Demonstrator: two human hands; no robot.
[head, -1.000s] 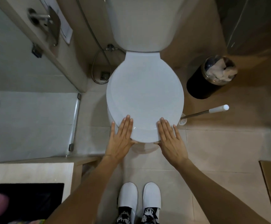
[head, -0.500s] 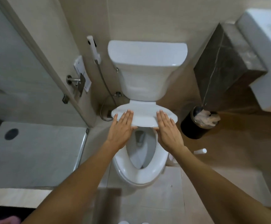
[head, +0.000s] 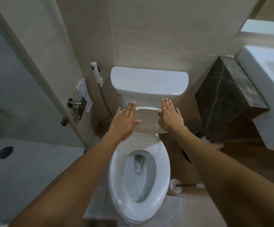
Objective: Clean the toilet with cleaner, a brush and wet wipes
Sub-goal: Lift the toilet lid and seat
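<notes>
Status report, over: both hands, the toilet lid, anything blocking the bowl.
Left hand and right hand open, flat on raised lid. Seat down, bowl exposed. Nothing blocking bowl; brush on floor, right.

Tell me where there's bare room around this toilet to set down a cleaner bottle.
The flat white tank lid behind both hands is bare. So is the grey shower floor left of the white toilet seat. It is crowded to the right of the bowl: the toilet brush holder and black waste bin stand there.
</notes>
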